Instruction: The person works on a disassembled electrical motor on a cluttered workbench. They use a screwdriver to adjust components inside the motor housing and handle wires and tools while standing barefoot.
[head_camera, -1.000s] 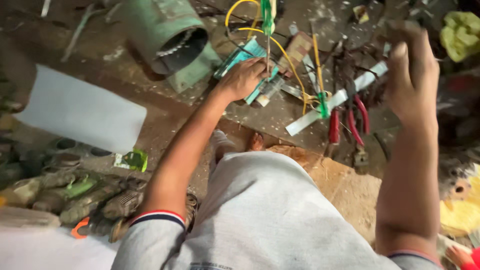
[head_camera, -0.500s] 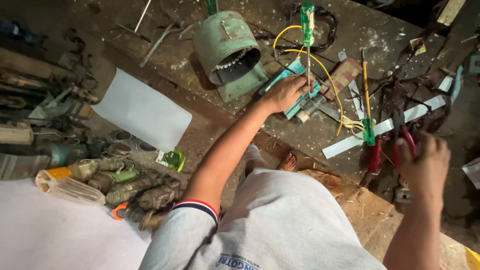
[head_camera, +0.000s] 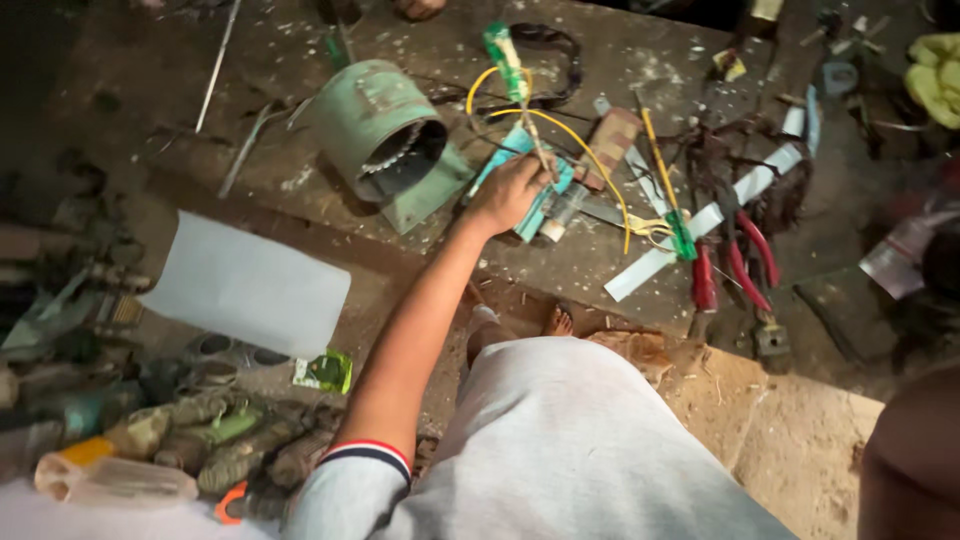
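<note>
A: One view only, from the head camera, looking down at a cluttered wooden bench (head_camera: 300, 170). The left hand (head_camera: 510, 192) reaches forward, fingers curled shut around a thin metal rod with a green handle (head_camera: 505, 55), and presses on a teal block (head_camera: 530, 190) near the bench's middle. Yellow wire (head_camera: 585, 150) loops over it.

B: And the right hand?

A: Only a dark forearm edge (head_camera: 915, 450) at lower right; its grip cannot be told.

B: How far along?

A: Seemingly midway: wires loose, red pliers (head_camera: 745, 265) and white strips (head_camera: 700, 225) lie unused.

B: Any containers?

A: A green metal cylinder (head_camera: 385, 125) lies on its side, mouth open, showing a toothed ring inside. A clear bottle (head_camera: 110, 480) lies lower left; contents unclear.
</note>
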